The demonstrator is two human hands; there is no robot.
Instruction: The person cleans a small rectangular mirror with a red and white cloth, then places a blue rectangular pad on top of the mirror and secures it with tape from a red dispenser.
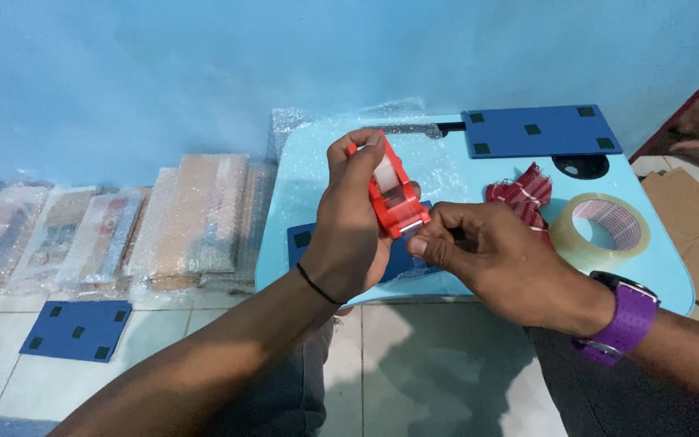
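Landmark: light-blue lap table [673, 279]. Left of it, bubble-wrapped packs [115, 231] are stacked on the floor, a dark blue panel [78, 330] in front of them. Over its front edge, a red tape dispenser [394, 194] is gripped by the left hand [349, 235], fingers curled around it, long axis tilted down-right toward the right hand [487, 255]. Its lower end is pinched by the right fingertips; that hand is nearer. On its right part lie red cloth [523, 194] and a clear tape roll [600, 231].

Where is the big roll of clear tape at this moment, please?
In the head view the roll of clear tape lies flat on the light blue table, at its right side, just behind the right hand and beside the red striped tape pieces.
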